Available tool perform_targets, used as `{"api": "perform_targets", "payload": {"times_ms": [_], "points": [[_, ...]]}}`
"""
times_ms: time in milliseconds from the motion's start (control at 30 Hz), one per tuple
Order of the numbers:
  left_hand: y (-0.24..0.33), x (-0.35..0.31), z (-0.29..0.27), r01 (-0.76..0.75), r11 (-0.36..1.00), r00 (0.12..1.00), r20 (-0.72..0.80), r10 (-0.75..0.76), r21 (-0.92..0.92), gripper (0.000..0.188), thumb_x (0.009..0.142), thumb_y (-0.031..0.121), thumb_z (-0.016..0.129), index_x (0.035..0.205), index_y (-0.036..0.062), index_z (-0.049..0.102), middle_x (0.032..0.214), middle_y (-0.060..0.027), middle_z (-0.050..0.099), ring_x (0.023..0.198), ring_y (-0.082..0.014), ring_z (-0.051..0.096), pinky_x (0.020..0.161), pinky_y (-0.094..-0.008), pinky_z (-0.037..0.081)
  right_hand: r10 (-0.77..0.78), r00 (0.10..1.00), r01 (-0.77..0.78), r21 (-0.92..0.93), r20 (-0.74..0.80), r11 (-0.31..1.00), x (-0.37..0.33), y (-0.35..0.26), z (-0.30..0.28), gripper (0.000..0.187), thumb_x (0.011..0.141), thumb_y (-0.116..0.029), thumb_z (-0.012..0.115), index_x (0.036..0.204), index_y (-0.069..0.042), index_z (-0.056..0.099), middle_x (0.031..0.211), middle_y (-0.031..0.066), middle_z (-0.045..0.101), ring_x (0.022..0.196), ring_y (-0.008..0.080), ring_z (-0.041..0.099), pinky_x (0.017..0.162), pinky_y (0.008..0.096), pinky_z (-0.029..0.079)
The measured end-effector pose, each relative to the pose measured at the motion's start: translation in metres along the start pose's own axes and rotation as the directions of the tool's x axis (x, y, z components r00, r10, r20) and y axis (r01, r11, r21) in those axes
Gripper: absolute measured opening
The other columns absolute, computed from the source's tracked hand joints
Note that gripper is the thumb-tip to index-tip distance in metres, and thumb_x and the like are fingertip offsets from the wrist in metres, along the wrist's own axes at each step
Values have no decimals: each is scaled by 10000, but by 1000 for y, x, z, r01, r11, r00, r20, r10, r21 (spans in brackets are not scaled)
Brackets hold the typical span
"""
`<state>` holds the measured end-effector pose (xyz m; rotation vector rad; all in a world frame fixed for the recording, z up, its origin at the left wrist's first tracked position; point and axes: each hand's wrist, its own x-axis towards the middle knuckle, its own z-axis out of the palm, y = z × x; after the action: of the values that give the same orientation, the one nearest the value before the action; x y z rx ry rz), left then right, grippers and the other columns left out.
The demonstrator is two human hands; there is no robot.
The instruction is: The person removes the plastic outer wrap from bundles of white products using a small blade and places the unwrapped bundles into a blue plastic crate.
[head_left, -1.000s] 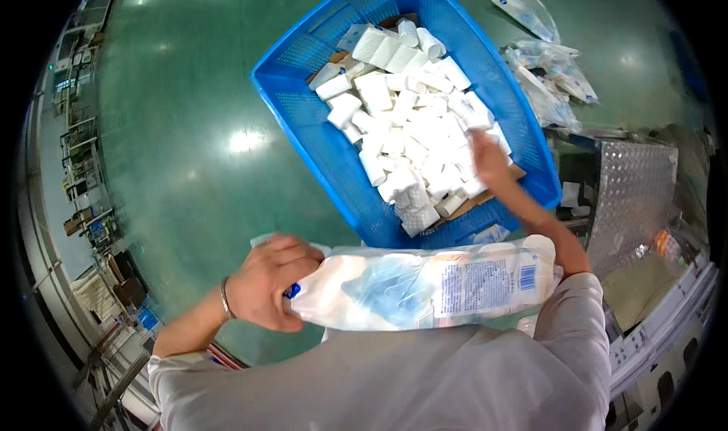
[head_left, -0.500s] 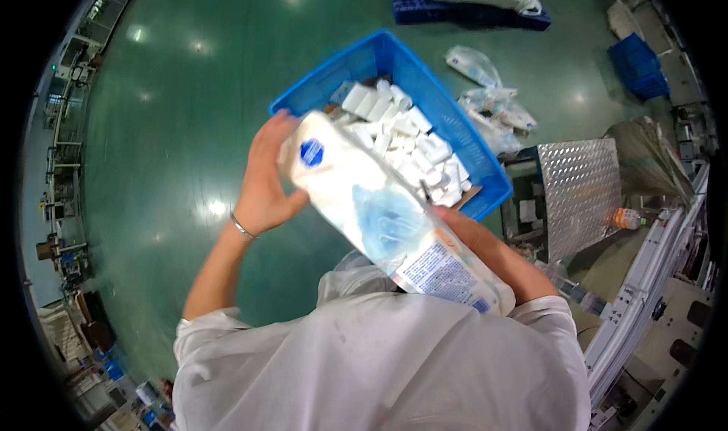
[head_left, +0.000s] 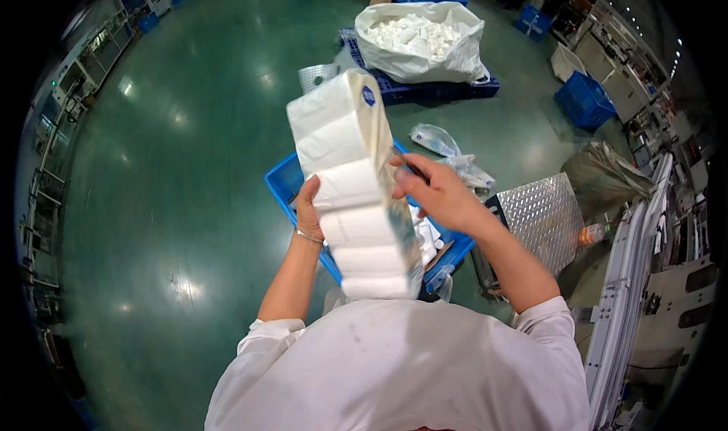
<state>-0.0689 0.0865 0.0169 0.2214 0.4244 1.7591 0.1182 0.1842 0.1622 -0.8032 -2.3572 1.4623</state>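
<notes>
Pack, hands and basket, seen from above. The pack (head_left: 347, 196), long and ribbed by a row of white rolls, is held tilted over the basket (head_left: 282, 182), hiding most of it; its far end leans out past the basket's far edges, and its near end lies just before the shirt (head_left: 394, 355). The left hand (head_left: 309, 213) is half open, curved around the pack's left side, thumb up along it, fingers out of sight behind; this grip probably bears most of the weight and leaves the other hand free. The right hand (head_left: 432, 191) is nearly shut, thumb and fingers pinching a slim dark tool (head_left: 414, 170) beside the pack's right side; contact cannot be told. White pieces (head_left: 426, 238) show inside the basket's right edge, whose walls presumably keep them together. Beyond, a sack (head_left: 402, 68) of similar pieces sits on a pallet (head_left: 456, 92), overhanging its near edge, perhaps raised for easy moving.
</notes>
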Motion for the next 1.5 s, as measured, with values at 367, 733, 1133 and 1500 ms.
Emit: {"api": "perform_targets", "payload": {"times_ms": [367,733,1133,1500], "points": [[2,-6,-3,-230,973,971,73,229,17,614,680,369,552,1182,33,447,1127,-133,529,1012,-288,525,894,-403,411,138,983,-125,-110,122,986,51,-70,-29,513,891,-459,299,655,-38,472,445,45,444,352,114,385,362,254,343],[15,-5,-36,-386,906,914,62,401,-176,463,748,343,485,1116,61,504,1087,-84,552,1004,-255,521,881,-389,410,-55,956,208,-537,287,817,21,-37,17,493,898,-338,321,637,34,513,536,166,504,511,306,495,561,374,423],[35,1,-47,-415,866,896,43,443,-279,468,807,390,437,1153,81,497,1164,-78,512,1060,-238,470,932,-359,345,128,974,-14,-512,189,859,-56,-9,-34,364,770,-348,558,880,-2,582,771,148,600,680,288,578,620,367,453],[0,9,-11,-316,927,948,-40,315,-200,347,815,339,443,1021,88,567,986,-32,601,921,-165,558,809,-291,440,44,995,-20,-254,88,967,14,-19,14,762,576,-213,611,1248,-10,314,972,179,564,861,261,557,759,290,429]]}}
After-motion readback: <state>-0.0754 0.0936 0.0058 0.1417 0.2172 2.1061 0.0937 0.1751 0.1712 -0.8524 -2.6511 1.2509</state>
